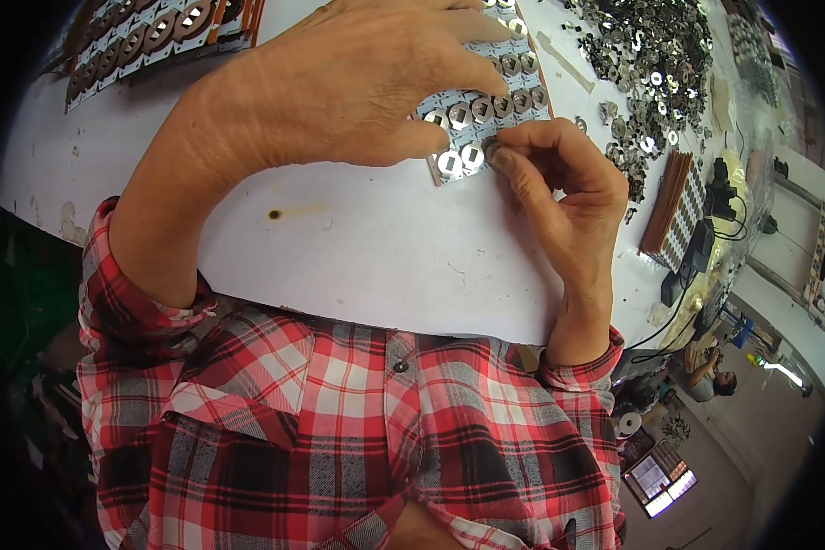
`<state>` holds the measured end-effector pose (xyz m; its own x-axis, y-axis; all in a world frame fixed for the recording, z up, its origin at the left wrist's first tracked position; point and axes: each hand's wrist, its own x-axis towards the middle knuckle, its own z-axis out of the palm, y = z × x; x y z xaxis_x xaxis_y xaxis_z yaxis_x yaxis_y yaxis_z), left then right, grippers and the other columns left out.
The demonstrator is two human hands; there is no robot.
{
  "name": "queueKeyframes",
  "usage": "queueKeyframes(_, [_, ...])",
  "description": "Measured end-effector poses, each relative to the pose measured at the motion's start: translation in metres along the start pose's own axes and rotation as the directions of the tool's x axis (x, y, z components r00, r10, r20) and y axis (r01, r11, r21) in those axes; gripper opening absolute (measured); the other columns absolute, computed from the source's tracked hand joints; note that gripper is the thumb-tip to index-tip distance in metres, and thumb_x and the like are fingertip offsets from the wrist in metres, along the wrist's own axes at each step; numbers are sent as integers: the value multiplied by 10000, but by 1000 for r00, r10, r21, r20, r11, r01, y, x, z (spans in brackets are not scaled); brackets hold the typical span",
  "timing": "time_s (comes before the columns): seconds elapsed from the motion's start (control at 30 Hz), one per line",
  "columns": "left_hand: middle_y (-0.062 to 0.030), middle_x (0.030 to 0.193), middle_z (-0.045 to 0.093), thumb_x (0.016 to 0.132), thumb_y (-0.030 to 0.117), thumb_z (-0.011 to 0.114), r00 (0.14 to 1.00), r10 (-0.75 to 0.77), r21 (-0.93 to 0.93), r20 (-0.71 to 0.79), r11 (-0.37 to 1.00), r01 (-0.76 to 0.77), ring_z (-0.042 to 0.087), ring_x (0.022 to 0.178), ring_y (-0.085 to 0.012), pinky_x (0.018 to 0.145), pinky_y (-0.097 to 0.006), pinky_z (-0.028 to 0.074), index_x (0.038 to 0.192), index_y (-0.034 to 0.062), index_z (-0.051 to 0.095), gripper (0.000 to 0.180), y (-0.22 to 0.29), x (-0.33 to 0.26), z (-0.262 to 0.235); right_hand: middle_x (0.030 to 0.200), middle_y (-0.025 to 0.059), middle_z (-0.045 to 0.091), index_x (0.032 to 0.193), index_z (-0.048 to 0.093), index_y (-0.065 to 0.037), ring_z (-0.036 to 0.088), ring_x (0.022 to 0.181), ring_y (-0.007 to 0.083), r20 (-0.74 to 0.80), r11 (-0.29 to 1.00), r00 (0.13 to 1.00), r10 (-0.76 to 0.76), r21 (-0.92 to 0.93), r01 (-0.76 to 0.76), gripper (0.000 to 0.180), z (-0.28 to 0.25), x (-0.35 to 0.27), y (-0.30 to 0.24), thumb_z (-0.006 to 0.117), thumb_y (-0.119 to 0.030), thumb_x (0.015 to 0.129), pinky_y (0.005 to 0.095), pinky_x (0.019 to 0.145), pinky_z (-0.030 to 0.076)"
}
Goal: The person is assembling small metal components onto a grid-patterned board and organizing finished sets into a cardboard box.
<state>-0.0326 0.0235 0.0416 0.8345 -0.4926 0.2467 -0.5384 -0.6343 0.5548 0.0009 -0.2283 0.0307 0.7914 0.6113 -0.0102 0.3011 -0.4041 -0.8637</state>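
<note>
A light blue circuit board panel lies on the white table, bearing rows of round silver metal clips with square holes. Across its left and upper part stretches my left hand, fingers apart, with the thumb tip beside a clip near the lower left edge. My right hand is at the panel's lower right corner. Its thumb and forefinger pinch a round metal clip at the end of the lowest row. Part of that clip is covered by the fingertips, and my left hand hides much of the panel.
A large heap of loose metal clips spreads over the table at the upper right. Below it stands a stack of brown-edged panels, next to black adapters and cables. More filled panels are piled at the upper left.
</note>
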Motion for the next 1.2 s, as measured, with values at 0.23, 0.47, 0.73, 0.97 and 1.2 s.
queueKeyframes(0.23, [-236, 1429, 541, 831, 156, 736, 1000, -24, -31, 7, 999, 24, 451, 1388, -383, 1095, -490, 358, 1268, 27, 686, 459, 2, 3, 0, 877, 4, 660, 1013, 748, 23, 603, 700, 36, 26, 998, 999, -28, -47, 29, 123, -4, 3, 4, 736, 60, 897, 179, 602, 444])
queueKeyframes(0.47, [-239, 1440, 544, 829, 163, 736, 942, 236, 74, -240, 972, -224, 457, 1396, -386, 1109, -483, 354, 1257, 30, 696, 449, -23, 2, 21, 890, 31, 682, 1032, 759, 20, 586, 709, 51, 78, 985, 988, -134, -99, 141, 157, -7, 4, 1, 734, 66, 883, 196, 614, 436])
queueKeyframes(0.73, [-250, 1451, 538, 844, 182, 726, 737, 516, 198, -437, 854, -480, 448, 1406, -397, 1114, -491, 355, 1271, 29, 690, 455, -28, 6, 25, 1072, 36, 687, 1101, 753, -17, 639, 860, 76, -67, 929, 990, -125, -357, 93, 248, -62, 9, 14, 689, 91, 887, 222, 748, 515])
queueKeyframes(0.97, [-251, 1447, 541, 842, 179, 722, 936, 269, 89, -227, 963, -255, 441, 1414, -401, 1112, -495, 355, 1282, 35, 687, 464, -9, 4, 8, 1046, 41, 689, 1103, 745, -15, 622, 864, 96, 12, 939, 988, -155, -308, 151, 282, -68, 14, 35, 646, 119, 875, 225, 792, 483])
queueKeyframes(1.2, [-253, 1455, 535, 836, 174, 722, 1000, -14, 14, 21, 1000, 14, 436, 1419, -404, 1114, -499, 352, 1287, 34, 683, 474, 0, 6, 2, 952, 36, 693, 1042, 748, -10, 627, 821, 97, -3, 907, 991, -132, -403, 120, 213, -73, 12, 30, 654, 103, 887, 235, 736, 483])
